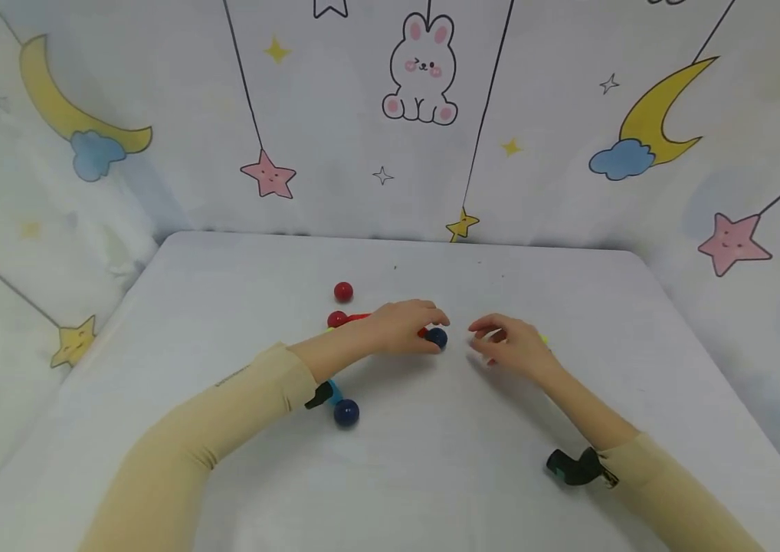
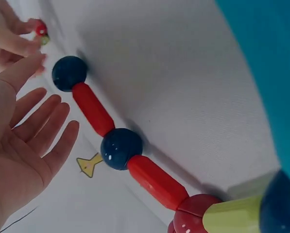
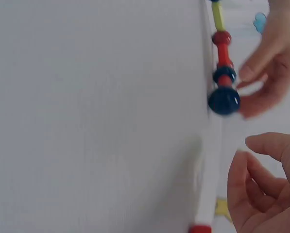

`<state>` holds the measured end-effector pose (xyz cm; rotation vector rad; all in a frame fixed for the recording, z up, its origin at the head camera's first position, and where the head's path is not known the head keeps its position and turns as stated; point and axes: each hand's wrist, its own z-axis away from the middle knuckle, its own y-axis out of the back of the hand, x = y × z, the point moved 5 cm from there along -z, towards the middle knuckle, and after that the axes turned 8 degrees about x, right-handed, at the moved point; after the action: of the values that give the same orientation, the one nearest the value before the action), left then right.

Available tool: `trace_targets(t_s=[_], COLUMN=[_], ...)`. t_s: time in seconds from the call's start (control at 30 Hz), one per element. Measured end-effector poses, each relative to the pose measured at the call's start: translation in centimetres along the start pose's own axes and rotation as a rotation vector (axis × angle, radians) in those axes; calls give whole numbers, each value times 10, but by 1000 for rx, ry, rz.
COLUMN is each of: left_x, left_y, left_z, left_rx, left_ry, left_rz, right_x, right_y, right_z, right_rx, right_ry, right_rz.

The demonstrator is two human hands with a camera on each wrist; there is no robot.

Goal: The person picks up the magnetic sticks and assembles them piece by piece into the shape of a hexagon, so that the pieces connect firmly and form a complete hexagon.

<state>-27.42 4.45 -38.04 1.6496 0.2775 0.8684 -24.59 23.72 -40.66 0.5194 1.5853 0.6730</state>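
A chain of balls and rods lies on the white table. In the left wrist view it runs from a dark blue end ball (image 2: 69, 74) through a red rod (image 2: 93, 109), a second blue ball (image 2: 122, 149) and another red rod (image 2: 158, 182) to a red ball (image 2: 196, 213). My left hand (image 1: 407, 326) hovers beside the blue end, its fingers spread and holding nothing. Across a small gap, my right hand (image 1: 510, 349) has loosely bent fingers with nothing visible between them. Behind it a yellow-green piece (image 1: 544, 339) shows, mostly hidden.
A loose red ball (image 1: 343, 291) lies beyond the chain. Closer to me, a blue ball (image 1: 346, 413) joins a light blue rod (image 1: 335, 392), partly covered by my left forearm. A patterned cloth (image 1: 335, 92) hangs behind the table.
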Motion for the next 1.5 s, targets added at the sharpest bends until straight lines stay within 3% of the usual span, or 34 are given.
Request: trace_targets(t_s=[0.2, 0.33, 0.53, 0.67, 0.8, 1.0, 1.2, 1.5], left_x=[-4, -6, -9, -11, -13, -16, -17, -21], left_y=[-8, -10, -12, -12, -13, -13, -13, -12], left_z=[-9, -9, -10, -9, -9, -8, -5, -1], left_rx=[-13, 3, 2, 2, -15, -40, -51, -41], left_ry=[-24, -23, -46, -67, -73, -56, -79, -81], left_rz=[-7, 20, 75, 96, 106, 130, 157, 191], right_x=[18, 34, 46, 41, 23, -7, -19, -26], right_y=[44, 57, 58, 52, 36, -5, -30, -38], right_z=[7, 7, -2, -10, -13, -4, 6, 8], right_rx=[113, 52, -39, -8, 38, -36, -45, -20], right_ry=[76, 6, -67, -27, 33, 134, 139, 135], right_rz=[219, 263, 271, 302, 287, 186, 71, 79])
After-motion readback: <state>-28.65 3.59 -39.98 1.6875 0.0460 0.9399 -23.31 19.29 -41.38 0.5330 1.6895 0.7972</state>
